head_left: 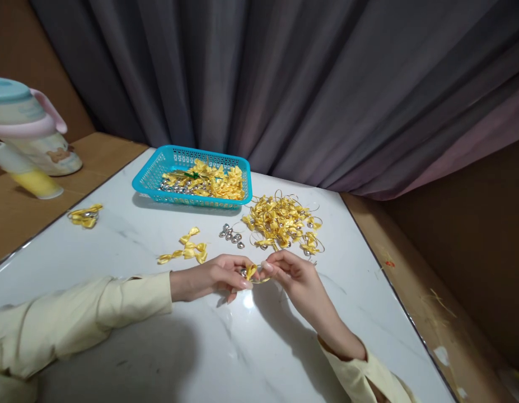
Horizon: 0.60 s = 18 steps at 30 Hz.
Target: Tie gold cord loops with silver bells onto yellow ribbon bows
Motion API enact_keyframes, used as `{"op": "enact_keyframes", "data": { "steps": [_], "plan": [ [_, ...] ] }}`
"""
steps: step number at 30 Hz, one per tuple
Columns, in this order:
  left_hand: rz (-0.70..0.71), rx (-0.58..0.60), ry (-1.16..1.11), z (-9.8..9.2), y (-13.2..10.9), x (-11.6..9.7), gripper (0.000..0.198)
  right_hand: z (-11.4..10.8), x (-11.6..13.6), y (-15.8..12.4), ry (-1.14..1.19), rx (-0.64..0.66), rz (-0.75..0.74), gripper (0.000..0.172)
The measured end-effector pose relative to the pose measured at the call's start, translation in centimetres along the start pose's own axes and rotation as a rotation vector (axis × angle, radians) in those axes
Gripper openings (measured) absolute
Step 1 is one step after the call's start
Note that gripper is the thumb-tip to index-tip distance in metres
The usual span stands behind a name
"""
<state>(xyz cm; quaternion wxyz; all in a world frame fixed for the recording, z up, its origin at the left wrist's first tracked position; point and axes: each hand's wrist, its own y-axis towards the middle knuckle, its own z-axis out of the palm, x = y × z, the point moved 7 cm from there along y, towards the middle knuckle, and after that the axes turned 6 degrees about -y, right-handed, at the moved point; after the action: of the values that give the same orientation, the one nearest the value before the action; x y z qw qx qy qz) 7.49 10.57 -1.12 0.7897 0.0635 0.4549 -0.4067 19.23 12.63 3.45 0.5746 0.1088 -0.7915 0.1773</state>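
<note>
Between the fingertips of my left hand (pixel 219 277) is a yellow ribbon bow (pixel 251 272) with a small silver bell against it. My right hand (pixel 293 275) pinches the thin gold cord that loops from this bow. Just beyond my hands, several silver bells (pixel 233 235) lie in a little group. Loose yellow bows (pixel 187 249) are scattered to the left of them. Past my right hand is a heap of yellow bows with bells and gold cord loops (pixel 282 218).
A blue plastic basket (pixel 192 202) at the back holds more yellow bows, silver bells and gold cords. One small bow bundle (pixel 87 216) lies at the left. A large bottle (pixel 36 134) and a tube-shaped roll (pixel 30 176) stand far left. Dark curtains (pixel 259 78) hang behind the white table (pixel 225 358).
</note>
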Motion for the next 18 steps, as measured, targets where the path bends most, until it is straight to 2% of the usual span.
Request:
{"op": "enact_keyframes", "data": {
  "steps": [5,11,15,18],
  "plan": [
    [0.006,-0.002,-0.159,0.0,0.1,-0.2,0.021,0.2,-0.9,0.2,0.177,0.062,0.103,0.021],
    [-0.055,0.120,-0.270,0.6,0.0,0.2,0.019,2.6,-0.9,-0.2,0.626,0.327,0.223,0.019],
    [-0.058,0.185,-0.266,0.8,-0.1,0.4,0.022,3.4,-0.4,-0.5,0.805,0.361,0.238,0.022],
    [-0.054,0.197,-0.265,0.9,-0.1,0.4,0.020,3.7,-0.2,-0.6,0.820,0.364,0.220,0.027]
  ]
}}
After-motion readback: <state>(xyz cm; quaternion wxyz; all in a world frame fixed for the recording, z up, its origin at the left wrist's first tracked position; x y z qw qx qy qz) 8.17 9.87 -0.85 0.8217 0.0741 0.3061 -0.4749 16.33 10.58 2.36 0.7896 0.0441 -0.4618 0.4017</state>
